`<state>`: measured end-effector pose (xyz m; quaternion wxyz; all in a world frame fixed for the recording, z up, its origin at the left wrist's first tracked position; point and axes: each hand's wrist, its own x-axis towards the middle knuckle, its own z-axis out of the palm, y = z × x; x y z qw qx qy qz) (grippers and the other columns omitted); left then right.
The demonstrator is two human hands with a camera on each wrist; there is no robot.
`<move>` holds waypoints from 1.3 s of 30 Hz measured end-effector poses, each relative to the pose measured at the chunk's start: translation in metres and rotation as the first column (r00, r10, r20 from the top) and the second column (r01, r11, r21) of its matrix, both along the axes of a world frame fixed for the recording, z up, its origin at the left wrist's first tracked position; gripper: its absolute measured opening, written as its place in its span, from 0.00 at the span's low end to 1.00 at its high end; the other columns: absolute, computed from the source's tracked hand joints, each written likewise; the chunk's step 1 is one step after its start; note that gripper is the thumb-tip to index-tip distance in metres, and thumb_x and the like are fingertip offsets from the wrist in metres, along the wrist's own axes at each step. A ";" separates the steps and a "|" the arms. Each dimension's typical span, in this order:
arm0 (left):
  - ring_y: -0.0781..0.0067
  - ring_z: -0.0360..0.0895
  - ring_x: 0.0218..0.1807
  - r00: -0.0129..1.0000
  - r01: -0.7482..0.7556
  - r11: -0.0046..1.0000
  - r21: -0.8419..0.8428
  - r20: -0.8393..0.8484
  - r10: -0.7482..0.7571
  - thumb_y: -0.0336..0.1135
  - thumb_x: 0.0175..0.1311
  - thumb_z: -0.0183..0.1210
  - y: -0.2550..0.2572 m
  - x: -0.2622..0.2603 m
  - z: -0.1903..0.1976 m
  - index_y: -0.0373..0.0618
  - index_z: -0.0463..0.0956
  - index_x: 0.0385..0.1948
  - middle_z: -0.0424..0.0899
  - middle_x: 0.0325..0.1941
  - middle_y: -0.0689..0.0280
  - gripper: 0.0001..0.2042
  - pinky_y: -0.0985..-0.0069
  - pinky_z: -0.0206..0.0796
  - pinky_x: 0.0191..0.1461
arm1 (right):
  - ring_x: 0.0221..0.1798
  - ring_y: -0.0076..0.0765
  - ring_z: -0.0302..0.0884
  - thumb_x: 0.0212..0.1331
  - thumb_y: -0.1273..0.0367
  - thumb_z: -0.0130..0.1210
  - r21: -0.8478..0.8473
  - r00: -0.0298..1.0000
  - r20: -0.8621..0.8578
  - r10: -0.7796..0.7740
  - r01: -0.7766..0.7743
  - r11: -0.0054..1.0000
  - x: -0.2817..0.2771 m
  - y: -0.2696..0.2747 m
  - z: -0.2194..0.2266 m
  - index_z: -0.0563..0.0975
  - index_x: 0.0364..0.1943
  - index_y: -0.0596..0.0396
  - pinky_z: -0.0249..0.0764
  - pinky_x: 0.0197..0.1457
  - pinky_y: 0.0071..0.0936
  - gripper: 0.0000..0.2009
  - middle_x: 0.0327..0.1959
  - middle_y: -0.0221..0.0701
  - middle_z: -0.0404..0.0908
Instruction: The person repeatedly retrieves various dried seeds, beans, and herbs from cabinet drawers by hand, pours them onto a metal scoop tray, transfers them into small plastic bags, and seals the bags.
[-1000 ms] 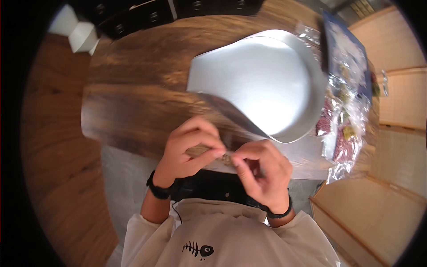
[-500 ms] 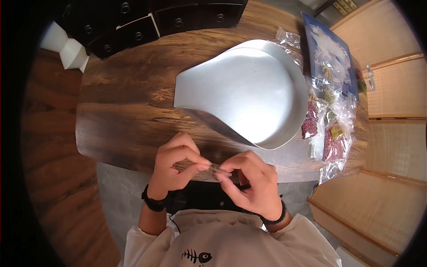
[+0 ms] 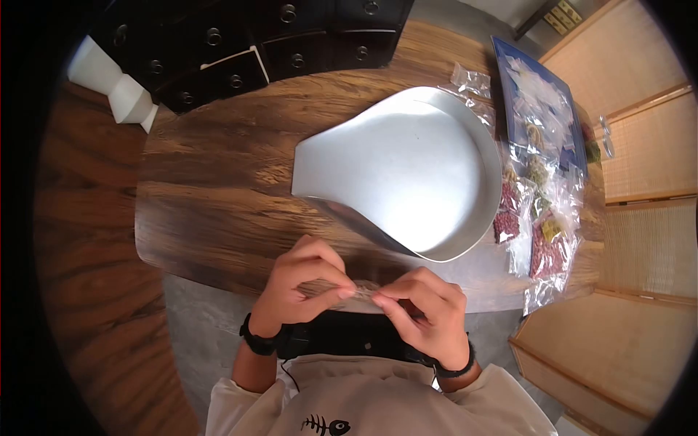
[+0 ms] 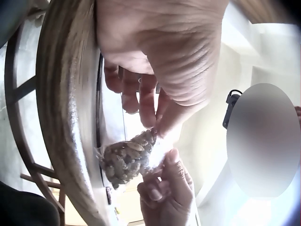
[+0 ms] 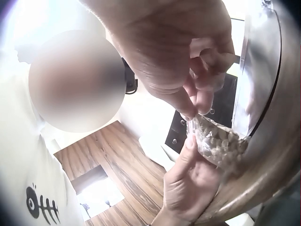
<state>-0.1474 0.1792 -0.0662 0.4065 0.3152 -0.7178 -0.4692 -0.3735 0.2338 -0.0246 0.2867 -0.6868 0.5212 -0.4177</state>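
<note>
A small clear plastic bag (image 4: 124, 162) of pale, lumpy dried pieces hangs between my two hands near the table's front edge. My left hand (image 3: 309, 282) pinches its top between thumb and fingertips. From the other side, my right hand (image 3: 429, 312) pinches the same top edge with thumb and forefinger. In the right wrist view the filled part of the bag (image 5: 221, 146) droops beneath the fingertips. Just beyond the hands, a large silver metal pan (image 3: 414, 167) with a tapered spout rests on the wooden table, its spout pointing left.
Several clear bags of red and greenish dried goods (image 3: 547, 254) lie along the table's right side. Behind them a blue tray (image 3: 502, 94) holds more plastic bags. A black drawer cabinet (image 3: 247, 54) stands at the back left. Folding screens (image 3: 647, 240) stand on the right.
The head view has shifted, so the pan and table appear lower than half a second ago. Both hands keep pinching the bag's top, with their fingertips slightly farther apart now.
</note>
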 end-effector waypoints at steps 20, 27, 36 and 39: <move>0.69 0.78 0.37 0.994 -0.109 0.976 0.189 -0.011 0.113 0.25 0.65 0.64 0.002 0.005 0.014 0.40 0.85 0.36 0.83 0.38 0.63 0.03 0.72 0.69 0.43 | 0.19 0.17 0.69 0.73 0.70 0.53 0.232 0.611 0.405 -0.679 0.650 0.723 -0.097 -0.011 -0.031 0.72 0.54 0.60 0.60 0.21 0.14 0.12 0.33 0.36 0.83; 0.48 0.79 0.41 0.402 -0.262 0.717 -0.647 0.602 0.690 0.42 0.74 0.57 -0.076 0.051 0.058 0.44 0.76 0.59 0.80 0.40 0.55 0.18 0.59 0.70 0.47 | 0.24 0.15 0.70 0.71 0.75 0.50 0.212 0.725 0.252 -0.641 0.605 0.768 -0.081 0.016 -0.065 0.72 0.45 0.57 0.60 0.25 0.14 0.04 0.26 0.26 0.75; 0.58 0.80 0.37 0.337 -0.369 0.676 -0.638 0.586 0.737 0.47 0.73 0.56 -0.164 0.080 0.036 0.51 0.73 0.65 0.80 0.37 0.60 0.22 0.63 0.71 0.44 | 0.24 0.15 0.70 0.68 0.77 0.50 0.172 0.772 0.201 -0.604 0.579 0.797 -0.082 0.008 -0.061 0.74 0.43 0.60 0.58 0.25 0.16 0.03 0.26 0.27 0.75; 0.55 0.81 0.43 0.296 -0.473 0.677 -0.564 0.622 0.725 0.48 0.73 0.56 -0.156 0.080 0.046 0.47 0.73 0.64 0.81 0.39 0.58 0.23 0.58 0.70 0.48 | 0.23 0.15 0.70 0.68 0.76 0.51 0.193 0.758 0.233 -0.610 0.579 0.793 -0.080 0.008 -0.057 0.74 0.43 0.59 0.57 0.25 0.16 0.03 0.24 0.26 0.75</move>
